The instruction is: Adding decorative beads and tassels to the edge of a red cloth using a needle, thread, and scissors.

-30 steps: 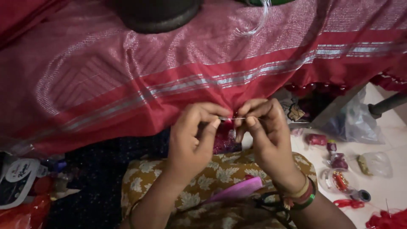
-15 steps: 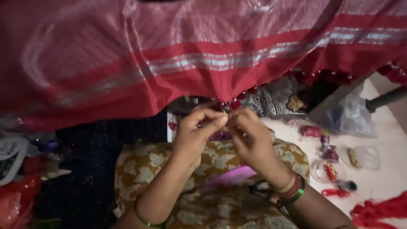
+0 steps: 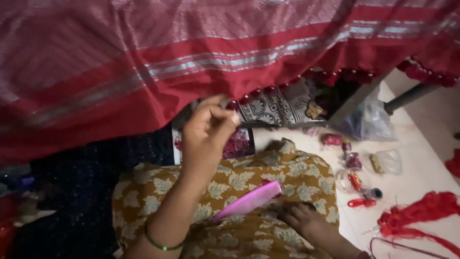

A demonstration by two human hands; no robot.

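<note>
The left hand (image 3: 207, 128) pinched the red sari's (image 3: 201, 62) tasselled hem near its lower edge, fingers pressed together. The right hand (image 3: 301, 217) rested fingers-down on the lap beside a pink comb (image 3: 249, 200). A steady pinch close to the hem would likely serve best.

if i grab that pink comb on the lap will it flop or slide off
The pink comb looks like thin rigid plastic, so probably stiff and light. It lies tilted on rumpled patterned cloth, so a nudge might slide it downhill.
</note>
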